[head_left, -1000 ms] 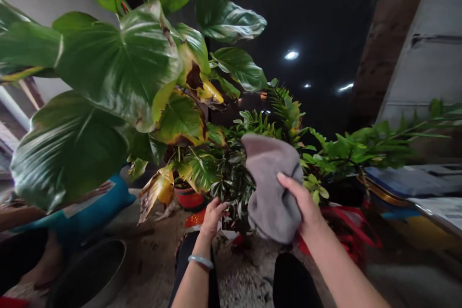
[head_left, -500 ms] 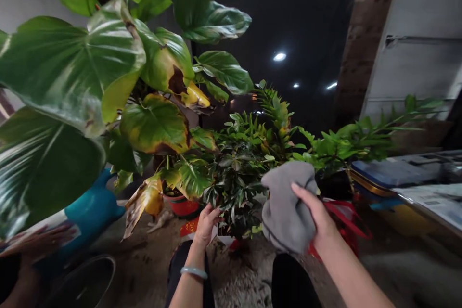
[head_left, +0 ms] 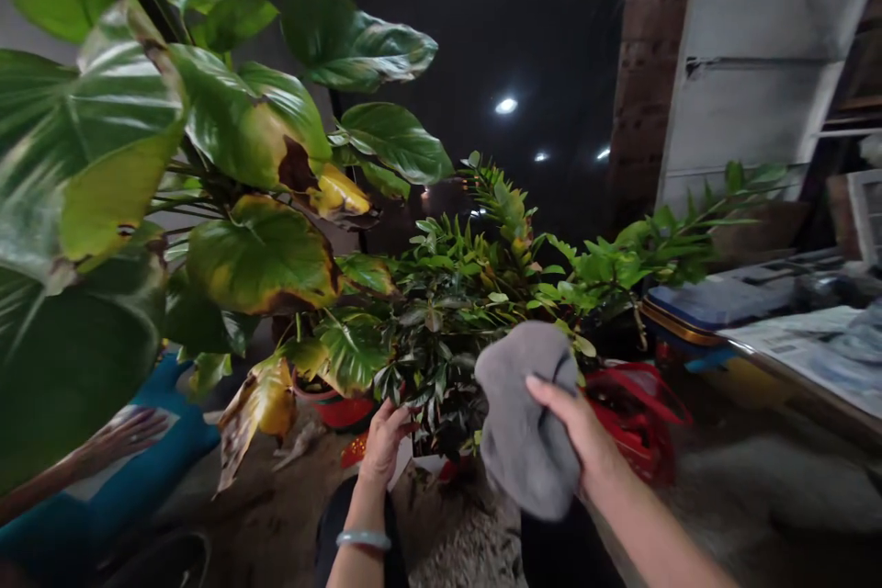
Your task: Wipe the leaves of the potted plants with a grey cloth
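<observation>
My right hand (head_left: 582, 436) is closed round a grey cloth (head_left: 520, 418), held against the leaves of a small dark-leaved potted plant (head_left: 441, 358) in front of me. My left hand (head_left: 384, 439), with a pale bangle on the wrist, has its fingers curled on the lower leaves of the same plant, near its pot. Just left of it a big-leaved plant (head_left: 207, 165) with glossy green leaves, some yellowed and brown-edged, fills the upper left of the view.
A red pot (head_left: 337, 409) stands under the big plant. A red basket (head_left: 638, 427) sits to the right of the plants, with long feathery green fronds (head_left: 661, 248) above it. A table with papers (head_left: 806, 340) is at right. Another person's hand and blue clothing (head_left: 130, 446) show at lower left.
My view has swung right, so the plants slid left in the picture. My right hand with the cloth came down from above the small plant to its right side. My left hand stays on the leaves.
</observation>
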Available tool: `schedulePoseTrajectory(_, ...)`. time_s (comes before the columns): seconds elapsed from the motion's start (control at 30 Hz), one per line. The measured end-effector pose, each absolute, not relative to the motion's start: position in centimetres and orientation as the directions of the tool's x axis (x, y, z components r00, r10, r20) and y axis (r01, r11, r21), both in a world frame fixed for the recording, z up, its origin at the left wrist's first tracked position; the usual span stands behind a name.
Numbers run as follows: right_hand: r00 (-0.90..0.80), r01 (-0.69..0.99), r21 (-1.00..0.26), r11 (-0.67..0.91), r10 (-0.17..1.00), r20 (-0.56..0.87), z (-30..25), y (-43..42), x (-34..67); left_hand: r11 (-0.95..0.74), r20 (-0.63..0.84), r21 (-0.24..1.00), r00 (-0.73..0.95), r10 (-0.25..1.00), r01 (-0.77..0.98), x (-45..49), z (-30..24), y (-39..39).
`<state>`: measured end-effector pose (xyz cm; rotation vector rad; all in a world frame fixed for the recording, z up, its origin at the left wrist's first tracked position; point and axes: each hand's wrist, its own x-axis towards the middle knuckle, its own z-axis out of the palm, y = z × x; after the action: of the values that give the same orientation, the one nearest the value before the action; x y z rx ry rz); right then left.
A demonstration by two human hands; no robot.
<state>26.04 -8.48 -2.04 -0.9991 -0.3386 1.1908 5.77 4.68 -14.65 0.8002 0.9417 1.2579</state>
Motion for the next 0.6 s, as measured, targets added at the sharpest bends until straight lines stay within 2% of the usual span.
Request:
schedulePoseTrajectory(0.07, 0.496, -0.58, -0.791, 0.195, 0.855, -0.153, 0.0, -6.2, 27.7, 0.15, -0.142, 0.893, 0.051, 0.989, -0.425, 5.9, -14.7, 4.7)
schedulePoseTrajectory(0.1, 0.514, -0.593, -0.776, 0.212, 0.842, -0.163, 0.5, -5.1, 28.4, 0.149, -0.144, 0.889, 0.045, 0.989, -0.433, 6.0, -14.7, 4.6)
schedulePoseTrajectory(0.17, 0.479, -0.665, -0.736, 0.127, 0.829, -0.289, 0.0, -3.7, 29.0, 0.152, -0.151, 0.883, 0.036, 0.988, -0.445, 6.1, -14.7, 4.6)
schedulePoseTrajectory(0.27, 0.337, -0.759, -0.642, -0.11, 0.777, -0.531, -3.4, -4.6, 27.7, 0.144, -0.138, 0.887, 0.047, 0.989, -0.438, 5.9, -14.7, 4.5)
schedulePoseTrajectory(0.33, 0.224, -0.778, -0.581, -0.238, 0.759, -0.611, -5.8, -6.8, 26.2, 0.135, -0.121, 0.897, 0.06, 0.991, -0.422, 5.8, -14.7, 4.4)
schedulePoseTrajectory(0.4, 0.128, -0.782, -0.544, -0.304, 0.776, -0.618, -6.7, -9.0, 25.1, 0.138, -0.121, 0.9, 0.066, 0.99, -0.414, 5.6, -14.7, 4.5)
schedulePoseTrajectory(0.5, 0.165, -0.791, -0.57, -0.222, 0.82, -0.548, -4.3, -10.1, 25.6, 0.152, -0.135, 0.895, 0.07, 0.988, -0.42, 5.6, -14.6, 4.5)
schedulePoseTrajectory(0.6, 0.341, -0.767, -0.641, 0.027, 0.863, -0.372, -0.1, -8.0, 27.7, 0.16, -0.144, 0.885, 0.071, 0.987, -0.438, 5.9, -14.5, 4.5)
